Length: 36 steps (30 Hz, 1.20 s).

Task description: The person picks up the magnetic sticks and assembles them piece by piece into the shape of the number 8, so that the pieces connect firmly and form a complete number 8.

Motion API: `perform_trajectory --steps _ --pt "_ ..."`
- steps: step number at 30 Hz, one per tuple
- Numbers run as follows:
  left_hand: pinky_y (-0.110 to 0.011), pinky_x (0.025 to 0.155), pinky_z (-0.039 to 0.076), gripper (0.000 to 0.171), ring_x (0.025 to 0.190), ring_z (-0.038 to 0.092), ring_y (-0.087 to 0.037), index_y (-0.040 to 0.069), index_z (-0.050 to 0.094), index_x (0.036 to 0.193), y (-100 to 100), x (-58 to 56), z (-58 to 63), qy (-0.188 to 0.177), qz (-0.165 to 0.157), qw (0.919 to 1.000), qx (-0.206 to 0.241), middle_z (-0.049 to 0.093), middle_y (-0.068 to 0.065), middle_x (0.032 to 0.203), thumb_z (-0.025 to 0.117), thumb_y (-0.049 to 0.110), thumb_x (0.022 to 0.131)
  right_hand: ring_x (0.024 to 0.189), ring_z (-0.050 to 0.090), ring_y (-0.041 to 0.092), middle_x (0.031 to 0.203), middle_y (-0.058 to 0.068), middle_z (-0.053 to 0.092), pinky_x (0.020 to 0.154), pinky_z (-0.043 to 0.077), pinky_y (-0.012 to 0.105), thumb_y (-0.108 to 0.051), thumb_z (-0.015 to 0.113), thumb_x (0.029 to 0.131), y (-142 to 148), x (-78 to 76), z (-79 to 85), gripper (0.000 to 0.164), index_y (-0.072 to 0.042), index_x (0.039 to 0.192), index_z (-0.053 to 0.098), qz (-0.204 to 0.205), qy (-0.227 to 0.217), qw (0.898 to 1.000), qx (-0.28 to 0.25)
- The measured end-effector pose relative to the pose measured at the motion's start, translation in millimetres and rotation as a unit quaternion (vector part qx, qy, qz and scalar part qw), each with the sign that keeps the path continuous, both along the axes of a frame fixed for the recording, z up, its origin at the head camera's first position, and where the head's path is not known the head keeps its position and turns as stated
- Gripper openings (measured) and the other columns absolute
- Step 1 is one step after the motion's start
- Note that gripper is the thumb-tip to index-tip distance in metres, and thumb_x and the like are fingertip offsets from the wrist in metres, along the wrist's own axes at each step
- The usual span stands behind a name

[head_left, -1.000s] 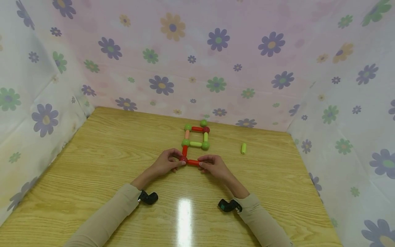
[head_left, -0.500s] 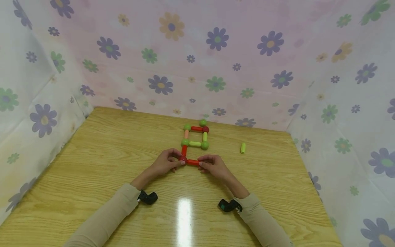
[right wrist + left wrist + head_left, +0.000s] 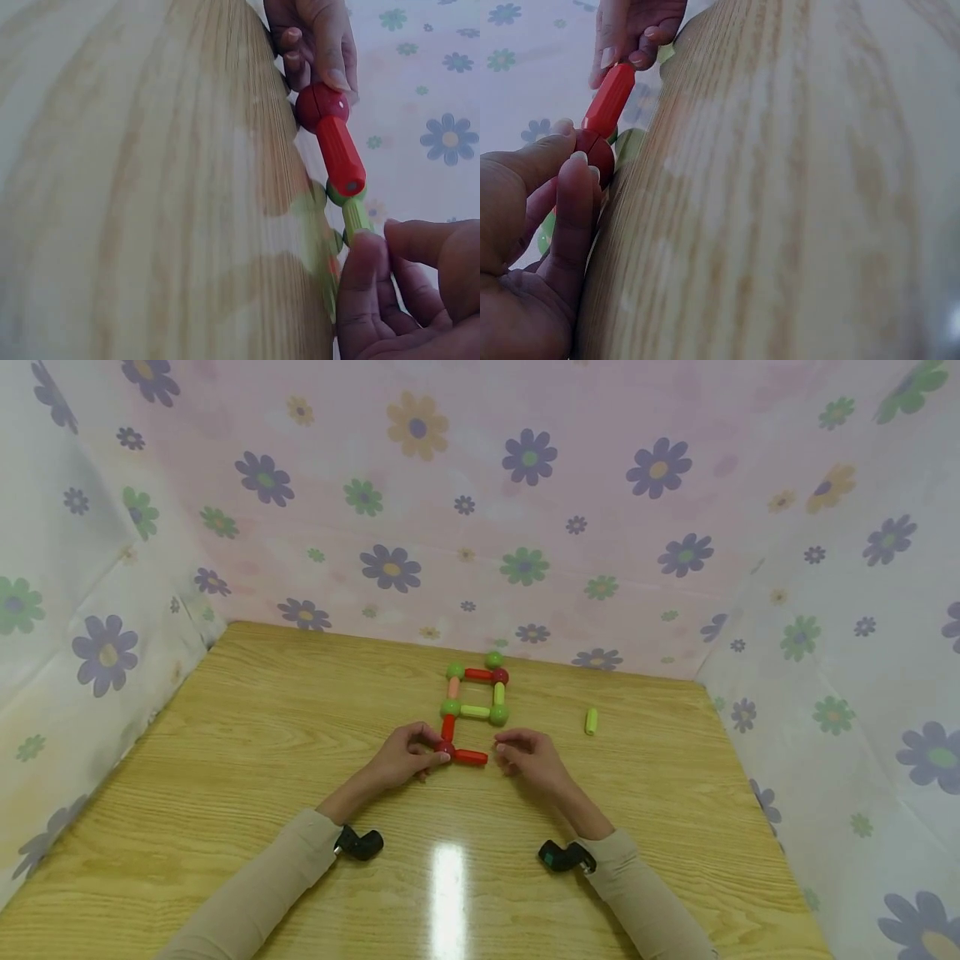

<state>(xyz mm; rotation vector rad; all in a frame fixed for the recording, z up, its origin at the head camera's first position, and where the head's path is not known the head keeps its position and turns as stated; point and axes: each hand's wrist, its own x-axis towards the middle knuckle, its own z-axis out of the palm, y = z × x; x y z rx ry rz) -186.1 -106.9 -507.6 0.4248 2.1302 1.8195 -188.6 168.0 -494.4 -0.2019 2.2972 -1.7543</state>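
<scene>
My left hand (image 3: 399, 758) pinches a dark red ball (image 3: 446, 751) between thumb and fingers at the near corner of a stick-and-ball building set. From that ball a red rod (image 3: 472, 757) points right, its far end free and showing a small grey dot in the right wrist view. My right hand (image 3: 534, 763) is just right of that end, apart from it, fingers loosely bent and holding nothing. Another red rod (image 3: 447, 727) runs back from the ball to a green ball (image 3: 451, 708), a corner of a four-sided frame of rods and balls.
Behind the frame, a green ball (image 3: 493, 659) sits against or close to a dark red ball (image 3: 500, 677). A loose yellow-green rod (image 3: 592, 721) lies to the right on the wooden table (image 3: 300, 710). Flower-patterned cloth (image 3: 420, 510) encloses the back and sides.
My right hand has let go of the red rod and drawn slightly to the right. The left hand has stayed on the dark red ball, and the structure has not moved.
</scene>
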Motion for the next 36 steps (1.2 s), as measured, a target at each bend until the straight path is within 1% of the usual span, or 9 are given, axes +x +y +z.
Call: perform_trajectory --steps 5,9,13,18,23,26,29,32,36 --pt "-0.027 0.055 0.055 0.029 0.064 0.06 -0.015 -0.003 0.061 0.114 0 0.2 0.8 -0.004 -0.002 1.0 0.003 0.064 -0.018 0.113 0.075 0.011 0.093 0.077 0.061 0.011 0.098 0.021 0.068 0.063 0.052 0.022 -0.004 0.062 0.101 3 -10.9 0.3 0.022 0.009 0.118 0.066 -0.057 0.032 0.998 -0.026" --pt "-0.026 0.055 0.054 0.028 0.063 0.059 -0.015 -0.003 0.061 0.113 0 -0.5 1.1 -0.001 -0.001 1.0 0.003 0.064 -0.019 0.113 0.075 0.011 0.093 0.075 0.061 0.009 0.096 0.012 0.068 0.062 0.05 0.02 -0.004 0.063 0.1 4 -23.6 2.1 0.024 0.01 0.12 0.065 -0.094 0.048 0.992 -0.064" --pt "-0.026 0.054 0.054 0.027 0.063 0.058 -0.014 -0.003 0.062 0.112 0 -0.8 0.4 0.005 0.0 1.0 0.001 0.064 -0.018 0.112 0.075 0.011 0.093 0.079 0.061 0.007 0.097 -0.001 0.067 0.064 0.051 0.019 -0.004 0.063 0.101 3 -38.8 3.7 0.028 0.011 0.124 0.061 -0.12 0.057 0.986 -0.098" --pt "-0.025 0.054 0.053 0.026 0.063 0.058 -0.014 -0.002 0.062 0.112 0 0.4 0.9 0.004 0.002 1.0 0.001 0.064 -0.018 0.111 0.075 0.01 0.093 0.084 0.061 0.011 0.097 -0.005 0.064 0.068 0.052 0.019 -0.005 0.061 0.101 2 -59.8 15.1 0.033 0.013 0.128 0.056 -0.133 0.061 0.978 -0.145" --pt "-0.025 0.054 0.053 0.025 0.062 0.057 -0.014 -0.002 0.062 0.111 1 0.5 1.0 0.003 0.004 1.0 0.003 0.064 -0.017 0.11 0.075 0.01 0.093 0.091 0.059 0.013 0.102 -0.005 0.062 0.076 0.052 0.023 -0.009 0.061 0.103 4 -78.8 43.9 0.025 0.0 0.126 0.06 -0.107 0.083 0.976 -0.172" --pt "-0.025 0.054 0.053 0.025 0.063 0.058 -0.014 -0.002 0.062 0.111 1 0.2 0.5 0.002 0.005 1.0 0.005 0.064 -0.016 0.109 0.075 0.009 0.093 0.093 0.059 0.015 0.104 -0.005 0.062 0.078 0.051 0.023 -0.008 0.061 0.102 5 -90.4 60.3 0.025 0.0 0.126 0.061 -0.081 0.117 0.975 -0.173" --pt "-0.026 0.054 0.053 0.026 0.063 0.058 -0.015 -0.003 0.062 0.111 0 0.8 0.3 0.004 0.003 1.0 0.006 0.064 -0.017 0.108 0.075 0.01 0.093 0.093 0.061 0.013 0.108 -0.001 0.064 0.078 0.052 0.021 -0.007 0.063 0.102 6 -100.9 70.3 0.028 0.006 0.127 0.061 -0.065 0.139 0.975 -0.159" --pt "-0.026 0.054 0.053 0.026 0.063 0.058 -0.015 -0.003 0.062 0.111 1 1.1 -0.1 0.005 0.002 1.0 0.008 0.064 -0.017 0.108 0.075 0.01 0.093 0.094 0.061 0.01 0.117 0.009 0.063 0.082 0.053 0.023 -0.008 0.064 0.101 6 -109.2 73.5 0.03 0.007 0.127 0.062 -0.044 0.145 0.981 -0.12" --pt "-0.026 0.054 0.053 0.026 0.063 0.058 -0.015 -0.004 0.062 0.112 1 1.0 -1.7 0.005 0.005 0.9999 0.009 0.064 -0.018 0.109 0.075 0.01 0.093 0.104 0.06 0.015 0.134 0.02 0.057 0.093 0.051 0.035 -0.009 0.063 0.102 5 -119.3 69.8 0.035 0.008 0.132 0.06 -0.001 0.15 0.988 -0.031"
